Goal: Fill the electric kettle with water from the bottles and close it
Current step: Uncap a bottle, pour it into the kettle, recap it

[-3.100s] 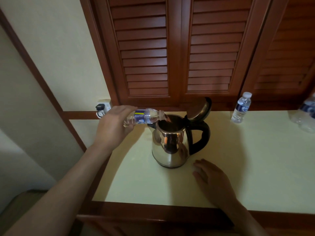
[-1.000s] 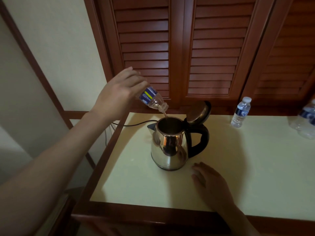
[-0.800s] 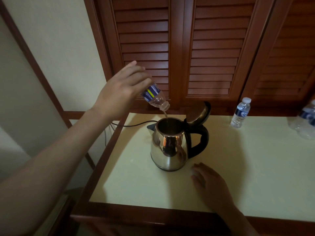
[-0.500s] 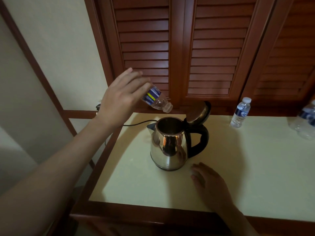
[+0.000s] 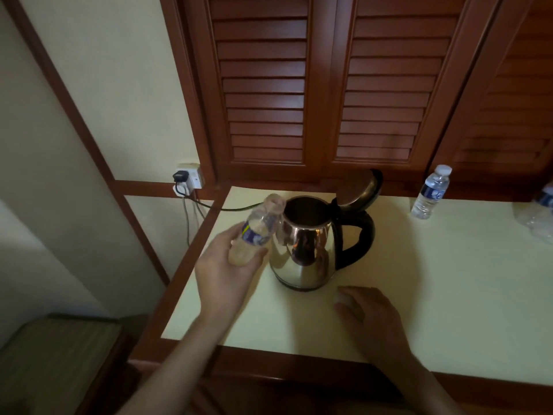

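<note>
Right grip (image 5: 371, 313): flat on the desk (image 5: 449, 280), fingers relaxed, holding nothing I can make out; a pale speck at its fingertips is too blurred to name.
Left grip (image 5: 230, 274): wrapped round the lower half of the bottle (image 5: 258, 232).
Bottle: uncapped, neck up, long axis from 7 to 1 o'clock, mouth just beside the kettle rim and not over it; it looks nearly drained.
Kettle (image 5: 305, 250): upright, at 1 o'clock from the left grip and 11 o'clock from the right; handle at 3 o'clock.
Lid (image 5: 362, 190): hinged up, open.
Capped bottle (image 5: 431, 193): upright at the desk's far edge, 1 o'clock from the right grip, well apart. The right grip is nearer, so it probably fetches this one.
</note>
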Action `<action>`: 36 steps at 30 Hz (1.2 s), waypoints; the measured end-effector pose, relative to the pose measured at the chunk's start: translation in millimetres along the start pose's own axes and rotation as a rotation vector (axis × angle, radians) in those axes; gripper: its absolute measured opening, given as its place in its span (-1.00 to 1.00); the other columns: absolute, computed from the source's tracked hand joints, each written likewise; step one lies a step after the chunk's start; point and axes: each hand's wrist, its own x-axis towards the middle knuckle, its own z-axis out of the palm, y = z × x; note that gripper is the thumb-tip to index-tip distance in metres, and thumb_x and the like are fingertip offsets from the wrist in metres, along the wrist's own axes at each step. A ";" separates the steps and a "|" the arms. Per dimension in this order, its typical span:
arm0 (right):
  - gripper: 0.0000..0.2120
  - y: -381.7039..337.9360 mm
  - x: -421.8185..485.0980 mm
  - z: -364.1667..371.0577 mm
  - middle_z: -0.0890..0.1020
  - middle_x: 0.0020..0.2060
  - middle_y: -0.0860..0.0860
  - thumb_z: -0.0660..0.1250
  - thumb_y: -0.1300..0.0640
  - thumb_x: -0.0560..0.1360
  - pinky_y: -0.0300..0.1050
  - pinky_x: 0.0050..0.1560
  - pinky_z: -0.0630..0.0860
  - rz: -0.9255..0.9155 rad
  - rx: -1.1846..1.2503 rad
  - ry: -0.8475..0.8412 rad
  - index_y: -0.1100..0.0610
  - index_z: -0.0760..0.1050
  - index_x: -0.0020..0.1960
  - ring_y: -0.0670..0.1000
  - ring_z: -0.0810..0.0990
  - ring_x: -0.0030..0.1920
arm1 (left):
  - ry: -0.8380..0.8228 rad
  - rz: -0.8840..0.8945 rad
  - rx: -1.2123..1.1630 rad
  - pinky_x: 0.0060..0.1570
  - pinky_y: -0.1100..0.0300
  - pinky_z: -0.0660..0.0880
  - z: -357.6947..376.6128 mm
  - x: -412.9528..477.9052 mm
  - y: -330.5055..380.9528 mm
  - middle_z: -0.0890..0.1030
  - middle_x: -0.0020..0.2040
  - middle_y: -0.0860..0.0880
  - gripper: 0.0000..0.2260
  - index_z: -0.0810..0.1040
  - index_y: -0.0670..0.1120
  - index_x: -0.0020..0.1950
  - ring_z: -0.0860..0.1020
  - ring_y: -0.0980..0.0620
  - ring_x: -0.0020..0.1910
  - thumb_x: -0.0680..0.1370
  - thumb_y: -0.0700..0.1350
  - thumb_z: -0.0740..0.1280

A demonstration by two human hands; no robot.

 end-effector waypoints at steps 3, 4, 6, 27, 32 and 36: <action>-0.74 -22.7 3.2 -7.3 0.61 0.06 -0.18 0.23 -0.08 0.55 -0.40 0.17 0.24 -0.219 0.004 -0.074 -0.04 0.60 0.12 -0.11 0.50 0.05 | -0.079 -0.104 -0.076 0.03 0.33 0.57 1.1 -24.2 -7.1 0.67 0.03 0.16 -0.48 0.62 -0.06 0.25 0.62 0.27 0.00 0.34 0.04 0.61; -0.74 -33.1 6.3 -11.2 0.60 0.07 -0.20 0.22 -0.08 0.57 -0.41 0.17 0.24 -0.253 0.023 -0.088 -0.04 0.60 0.14 -0.12 0.49 0.07 | -0.103 -0.132 -0.085 0.02 0.41 0.54 1.0 -30.9 -9.3 0.66 0.01 0.18 -0.50 0.62 -0.04 0.23 0.61 0.31 -0.01 0.34 0.03 0.61; -0.72 -57.4 16.2 -20.7 0.57 0.05 -0.23 0.26 -0.10 0.56 -0.39 0.14 0.32 -0.232 0.116 -0.060 -0.02 0.59 0.18 -0.17 0.48 0.07 | -0.137 -0.206 -0.093 -0.04 0.56 0.45 0.2 -42.1 -13.5 0.65 -0.04 0.24 -0.53 0.62 -0.01 0.20 0.59 0.38 -0.03 0.33 -0.02 0.64; -0.65 -151.8 112.8 -27.2 0.65 0.09 -0.17 0.42 0.06 0.51 -0.10 0.03 0.57 -0.228 0.293 -0.420 -0.11 0.56 0.28 -0.21 0.58 0.06 | -0.284 -0.325 -0.268 0.05 0.33 0.58 -3.1 -64.9 -40.8 0.70 0.04 0.16 -0.51 0.60 -0.02 0.22 0.66 0.24 0.04 0.34 -0.09 0.65; -0.62 -157.0 126.4 -36.9 0.59 0.24 -0.13 0.35 0.23 0.57 -0.28 0.10 0.47 -0.338 0.170 -0.600 -0.05 0.53 0.34 -0.16 0.53 0.20 | -0.313 -0.336 -0.278 0.05 0.44 0.52 -4.3 -64.4 -40.0 0.69 0.02 0.20 -0.53 0.59 0.01 0.20 0.64 0.32 0.03 0.35 -0.12 0.64; -0.63 -164.2 135.2 -40.2 0.58 0.25 -0.11 0.31 0.32 0.56 -0.41 0.12 0.45 -0.397 0.107 -0.715 0.01 0.57 0.29 -0.16 0.51 0.24 | -0.332 -0.341 -0.267 -0.02 0.53 0.47 -5.4 -62.5 -38.0 0.66 -0.02 0.27 -0.53 0.57 0.07 0.19 0.61 0.41 0.01 0.35 -0.12 0.64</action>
